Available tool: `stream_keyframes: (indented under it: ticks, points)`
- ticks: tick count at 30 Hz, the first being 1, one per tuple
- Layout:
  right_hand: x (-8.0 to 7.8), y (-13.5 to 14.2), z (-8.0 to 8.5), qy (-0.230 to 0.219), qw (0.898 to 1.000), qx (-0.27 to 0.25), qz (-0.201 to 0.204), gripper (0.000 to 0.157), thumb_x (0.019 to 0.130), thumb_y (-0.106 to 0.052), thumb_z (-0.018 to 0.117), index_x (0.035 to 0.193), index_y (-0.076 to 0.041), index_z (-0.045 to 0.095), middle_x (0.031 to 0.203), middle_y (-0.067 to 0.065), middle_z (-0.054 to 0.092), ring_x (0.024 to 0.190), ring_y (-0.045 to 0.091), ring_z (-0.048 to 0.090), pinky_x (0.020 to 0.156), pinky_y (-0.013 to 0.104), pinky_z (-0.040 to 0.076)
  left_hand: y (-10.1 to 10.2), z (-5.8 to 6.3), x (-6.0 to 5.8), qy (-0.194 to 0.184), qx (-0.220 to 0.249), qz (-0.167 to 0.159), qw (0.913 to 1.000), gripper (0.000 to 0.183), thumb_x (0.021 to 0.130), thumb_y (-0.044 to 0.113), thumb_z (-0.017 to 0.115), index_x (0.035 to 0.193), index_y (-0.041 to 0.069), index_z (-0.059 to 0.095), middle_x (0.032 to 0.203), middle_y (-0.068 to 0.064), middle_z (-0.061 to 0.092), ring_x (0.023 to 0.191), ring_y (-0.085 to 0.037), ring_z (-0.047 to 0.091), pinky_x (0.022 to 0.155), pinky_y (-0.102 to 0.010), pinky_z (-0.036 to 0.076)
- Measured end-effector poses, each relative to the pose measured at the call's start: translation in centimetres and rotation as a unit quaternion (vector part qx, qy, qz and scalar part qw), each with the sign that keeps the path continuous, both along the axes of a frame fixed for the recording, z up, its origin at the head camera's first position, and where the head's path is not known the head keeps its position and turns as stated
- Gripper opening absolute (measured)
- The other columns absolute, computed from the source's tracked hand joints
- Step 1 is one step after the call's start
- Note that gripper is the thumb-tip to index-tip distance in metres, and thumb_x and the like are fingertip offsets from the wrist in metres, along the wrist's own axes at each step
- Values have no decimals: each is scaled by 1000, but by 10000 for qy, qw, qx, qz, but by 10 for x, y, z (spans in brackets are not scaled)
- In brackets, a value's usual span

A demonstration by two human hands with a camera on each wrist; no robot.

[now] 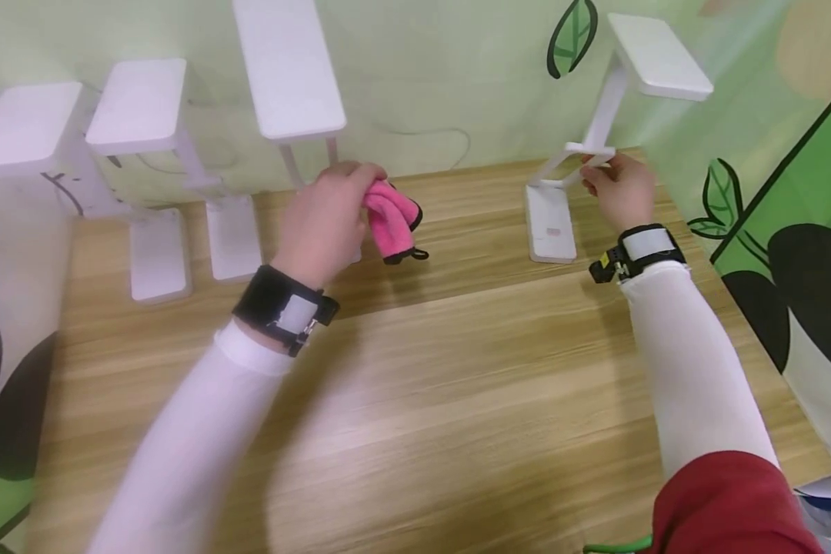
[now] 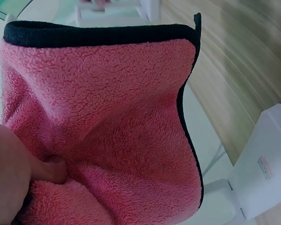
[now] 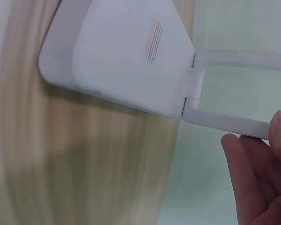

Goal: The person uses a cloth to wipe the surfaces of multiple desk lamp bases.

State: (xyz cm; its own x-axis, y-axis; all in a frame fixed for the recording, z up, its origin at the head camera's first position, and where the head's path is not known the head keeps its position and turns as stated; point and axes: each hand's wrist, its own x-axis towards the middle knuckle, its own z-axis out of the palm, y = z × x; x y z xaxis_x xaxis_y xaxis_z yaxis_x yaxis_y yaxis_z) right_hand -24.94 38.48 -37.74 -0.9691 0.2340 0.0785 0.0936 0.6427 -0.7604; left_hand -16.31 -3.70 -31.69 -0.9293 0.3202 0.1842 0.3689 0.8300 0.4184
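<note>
My left hand (image 1: 325,219) grips a pink cloth (image 1: 391,219) with black edging and a small black loop at one corner. Part of the cloth hangs down over the table; in the left wrist view the pink cloth (image 2: 117,89) fills much of the picture, the thumb pressed into its folds. On the right stands a white desk lamp (image 1: 604,108) with a flat head and a hinged frame rising from its base (image 1: 552,231). My right hand (image 1: 623,192) pinches one bar of that frame. In the right wrist view, thumb and fingers meet at the bar (image 3: 229,123).
Three more white lamps stand along the back: one at far left (image 1: 159,258), another beside it (image 1: 234,238), and a taller one (image 1: 291,73) behind my left hand. The wooden table (image 1: 443,385) meets a printed wall (image 1: 485,100). A thin cable runs along the wall.
</note>
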Motion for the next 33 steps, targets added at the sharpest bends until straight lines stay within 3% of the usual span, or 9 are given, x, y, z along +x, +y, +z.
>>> stream_keyframes:
  ticks: [4, 14, 20, 24, 25, 27, 29, 31, 33]
  points:
    - [-5, -49, -3, 180, 9981, 158, 569, 28, 109, -19, 65, 126, 2, 73, 118, 19, 75, 89, 7, 66, 78, 18, 50, 1, 0, 1, 28, -71, -60, 10000, 44, 99, -5, 61, 141, 6, 64, 131, -18, 68, 118, -38, 67, 82, -50, 60]
    - [-12, -153, -8, 463, 9872, 55, 1524, 24, 107, -18, 70, 120, 1, 76, 114, 17, 78, 97, 30, 75, 78, 26, 55, 2, -5, 2, 67, -174, 1, 9998, 41, 100, -3, 62, 140, 5, 65, 128, -18, 69, 117, -39, 65, 87, -53, 60]
    - [-13, -167, -7, 390, 9846, 301, 1678, 26, 107, -24, 68, 123, -5, 76, 118, 14, 78, 103, 25, 76, 83, 29, 57, 3, -8, 2, 126, -177, -6, 9998, 40, 100, -4, 61, 138, 3, 66, 126, -19, 69, 112, -39, 65, 87, -53, 60]
    - [-8, -163, -2, 223, 9823, 396, 1815, 36, 108, -27, 68, 135, -3, 72, 130, 15, 74, 112, 23, 75, 89, 32, 60, 4, -8, 0, 166, -259, 4, 9995, 41, 100, -4, 61, 140, 4, 65, 128, -19, 69, 112, -41, 66, 85, -54, 60]
    - [-5, -162, 0, 106, 9820, 544, 1803, 38, 109, -30, 67, 135, -3, 72, 120, 15, 77, 102, 21, 77, 82, 31, 60, 4, -8, 0, 179, -283, 2, 9994, 43, 99, -4, 61, 141, 4, 65, 129, -20, 69, 112, -42, 66, 84, -54, 60]
    - [3, -161, 6, -187, 9788, 990, 1784, 40, 109, -36, 64, 117, 1, 78, 93, 11, 77, 77, 16, 72, 63, 26, 55, 4, -8, 0, 203, -324, -2, 9993, 46, 98, -5, 61, 144, 3, 62, 129, -21, 69, 110, -43, 66, 80, -54, 61]
    - [14, -163, 17, -373, 9715, 1520, 1779, 47, 109, -41, 60, 94, 0, 80, 68, 4, 65, 56, 12, 56, 48, 24, 40, 4, -7, 0, 223, -329, 28, 9992, 50, 98, -5, 61, 147, 3, 59, 129, -21, 69, 108, -43, 66, 75, -51, 61]
    - [27, -168, 30, -372, 9627, 1892, 1900, 54, 109, -46, 58, 77, -7, 77, 55, -1, 46, 49, 12, 38, 45, 28, 26, 3, -6, 0, 242, -303, 89, 9992, 51, 98, -5, 63, 148, 3, 57, 128, -22, 70, 104, -43, 67, 71, -48, 60]
    - [39, -177, 45, 0, 9575, 1830, 2230, 50, 109, -48, 58, 86, -10, 82, 63, -2, 60, 55, 12, 50, 49, 27, 34, 3, -4, -1, 242, -266, 156, 9992, 51, 98, -3, 64, 149, 3, 56, 126, -22, 70, 101, -42, 67, 68, -47, 59]
